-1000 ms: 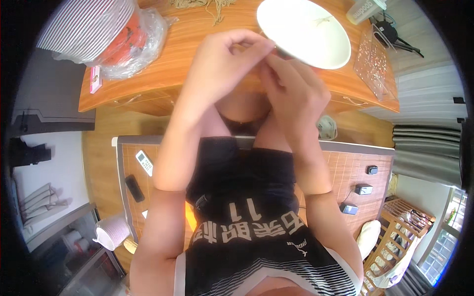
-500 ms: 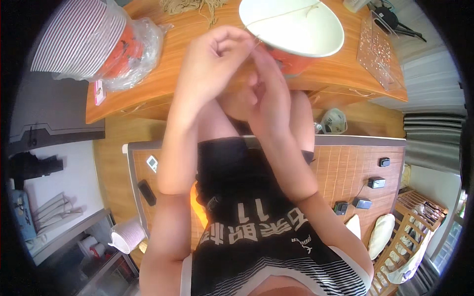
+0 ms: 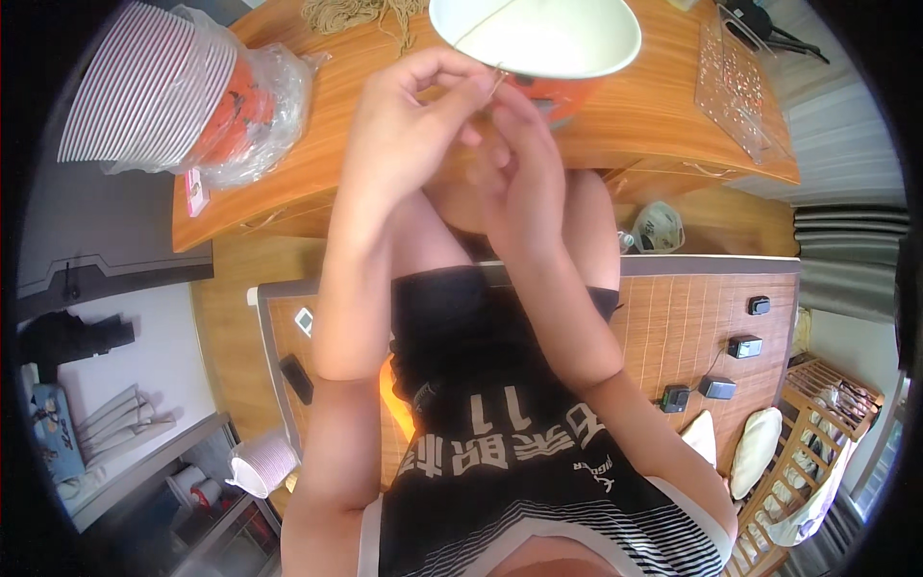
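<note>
A large paper bucket (image 3: 538, 43), white inside with an orange-red outer wall, stands on the wooden table in front of me, its mouth tilted toward me. A thin tan cord (image 3: 484, 26) crosses its opening and runs down to my fingertips. My left hand (image 3: 409, 120) pinches the cord between thumb and forefinger just before the bucket's near rim. Close beside it is my right hand (image 3: 524, 178), fingers curled in and tips raised to the same bit of cord; its fingers are partly blurred, and I cannot make out the exact grip.
A nested stack of buckets (image 3: 159, 91) in clear plastic lies at the table's left. A heap of tan cord (image 3: 356, 14) sits at the far edge. To the right is a clear tray (image 3: 735, 96) with small bits. Behind the table, a waste bin (image 3: 659, 228) stands on the floor.
The bucket has shifted left and a little away, and less cord shows over its mouth. Both hands stay together at the cord, with small finger movements.
</note>
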The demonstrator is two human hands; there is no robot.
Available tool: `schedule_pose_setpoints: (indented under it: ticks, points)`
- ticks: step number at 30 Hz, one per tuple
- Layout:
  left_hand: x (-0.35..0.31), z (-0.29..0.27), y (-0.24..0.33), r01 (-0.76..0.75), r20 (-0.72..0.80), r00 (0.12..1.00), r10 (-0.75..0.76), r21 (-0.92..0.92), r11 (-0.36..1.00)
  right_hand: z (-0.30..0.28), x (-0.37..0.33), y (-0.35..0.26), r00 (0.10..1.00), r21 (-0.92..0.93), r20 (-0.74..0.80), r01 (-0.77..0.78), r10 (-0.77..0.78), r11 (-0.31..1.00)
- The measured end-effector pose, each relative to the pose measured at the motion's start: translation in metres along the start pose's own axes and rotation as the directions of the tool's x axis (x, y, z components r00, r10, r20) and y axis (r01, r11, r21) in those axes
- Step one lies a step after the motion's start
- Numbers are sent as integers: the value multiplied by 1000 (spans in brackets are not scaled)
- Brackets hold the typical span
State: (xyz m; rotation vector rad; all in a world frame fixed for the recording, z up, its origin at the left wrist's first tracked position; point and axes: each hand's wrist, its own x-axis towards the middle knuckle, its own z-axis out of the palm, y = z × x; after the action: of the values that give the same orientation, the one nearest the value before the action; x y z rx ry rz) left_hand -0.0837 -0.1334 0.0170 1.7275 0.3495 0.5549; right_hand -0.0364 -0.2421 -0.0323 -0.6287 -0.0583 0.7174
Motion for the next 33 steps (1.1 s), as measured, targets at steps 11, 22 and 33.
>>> schedule_pose_setpoints:
  ticks: [11, 22, 33]
  points:
    - [-4, 6, 0, 50, -86, 995, -50, -12, 999, -7, 5, 3, 970, 161, 191, -180, 149, 970]
    - [0, -3, -6, 137, 53, 990, -128, -259, 956, -7, 10, 1, 986, -14, 150, -65, 66, 998]
    - [-1, 1, -4, 138, 15, 990, -139, -250, 958, -13, 13, 2, 984, -37, 169, 58, -50, 998]
